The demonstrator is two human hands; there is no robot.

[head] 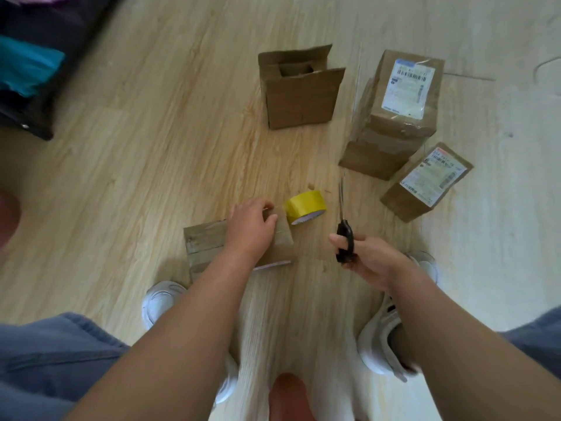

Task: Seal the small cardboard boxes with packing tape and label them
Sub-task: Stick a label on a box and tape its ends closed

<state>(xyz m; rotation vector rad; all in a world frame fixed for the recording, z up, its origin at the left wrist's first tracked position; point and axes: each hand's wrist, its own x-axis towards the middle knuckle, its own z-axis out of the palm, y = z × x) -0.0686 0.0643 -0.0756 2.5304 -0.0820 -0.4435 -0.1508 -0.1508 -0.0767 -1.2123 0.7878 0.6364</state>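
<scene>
A small flat cardboard box [206, 243] lies on the wooden floor in front of me. My left hand [250, 227] rests on its right end, fingers curled over the far edge. A yellow roll of packing tape [305, 208] sits just beyond that end, touching the box. To the right, my right hand [368, 258] grips the black handles of scissors [343, 226], blades closed and pointing away from me. An open-topped box [299, 95] stands farther back. Two taped boxes carrying white labels, one large [391, 117] and one small [425, 185], sit at the right.
My two white shoes [161, 302] [382, 335] and grey trouser legs [45, 360] frame the near floor. A dark bag or furniture with teal fabric [27, 68] fills the upper left corner. A thin seam runs across the floor behind the labelled boxes.
</scene>
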